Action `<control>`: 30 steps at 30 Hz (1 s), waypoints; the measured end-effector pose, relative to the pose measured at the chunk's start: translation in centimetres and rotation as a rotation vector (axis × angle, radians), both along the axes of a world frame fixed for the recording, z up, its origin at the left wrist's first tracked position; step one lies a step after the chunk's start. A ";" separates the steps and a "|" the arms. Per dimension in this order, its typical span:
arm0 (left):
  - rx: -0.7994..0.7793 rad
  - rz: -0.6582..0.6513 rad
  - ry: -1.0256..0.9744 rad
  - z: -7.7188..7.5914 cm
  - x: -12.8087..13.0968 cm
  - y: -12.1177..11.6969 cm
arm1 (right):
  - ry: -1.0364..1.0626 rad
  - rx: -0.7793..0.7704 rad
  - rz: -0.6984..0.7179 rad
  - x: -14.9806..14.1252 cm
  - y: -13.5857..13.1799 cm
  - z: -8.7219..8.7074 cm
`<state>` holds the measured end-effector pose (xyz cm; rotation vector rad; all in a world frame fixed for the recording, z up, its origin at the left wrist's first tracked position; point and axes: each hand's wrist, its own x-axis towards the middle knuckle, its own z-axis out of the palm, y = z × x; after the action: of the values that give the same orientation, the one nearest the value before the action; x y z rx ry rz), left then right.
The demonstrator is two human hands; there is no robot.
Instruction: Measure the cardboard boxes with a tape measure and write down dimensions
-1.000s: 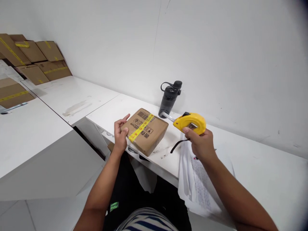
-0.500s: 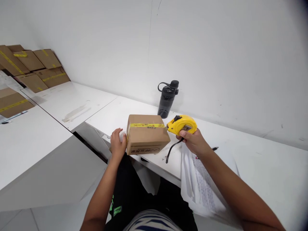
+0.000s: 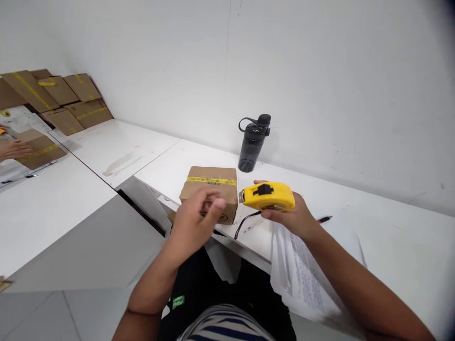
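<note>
A yellow tape measure [image 3: 272, 196] with a black slide button and a metal hook at its tip is gripped by my right hand [image 3: 296, 215]. Its black wrist strap [image 3: 245, 222] dangles beneath. A small brown cardboard box [image 3: 212, 171] with yellow tape across its top rests on the white table, left of the tape measure. My left hand [image 3: 197, 220] hovers in front of the box, covering part of its near side; its fingers are loosely curled, thumb apart, holding nothing.
Behind the box stands a dark water bottle [image 3: 252, 147]. Papers [image 3: 305, 265] and a pen [image 3: 325, 219] lie by my right forearm. At far left, another person's hand [image 3: 16, 149] touches a carton [image 3: 42, 149], with stacked cartons [image 3: 62, 90] against the wall.
My left hand has left the box's left side and moved right, in front of it. The tape measure has turned in my right hand. Another person's hand has appeared at far left.
</note>
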<state>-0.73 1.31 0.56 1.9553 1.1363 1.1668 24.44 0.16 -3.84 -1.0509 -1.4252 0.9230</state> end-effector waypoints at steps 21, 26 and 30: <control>-0.552 0.066 -0.142 -2.6 -7.7 11.9 | -0.475 0.021 -0.189 6.0 2.0 1.2; -0.530 0.007 -0.114 -4.0 -5.2 10.2 | -0.514 -0.106 -0.056 2.7 2.7 0.1; -0.604 -0.038 -0.122 -3.7 -4.9 10.4 | -0.569 -0.115 -0.129 1.3 2.5 0.1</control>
<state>-5.61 11.71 -3.14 1.4161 1.2050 0.7852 25.79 2.63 -3.71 -1.5570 -1.7497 0.6403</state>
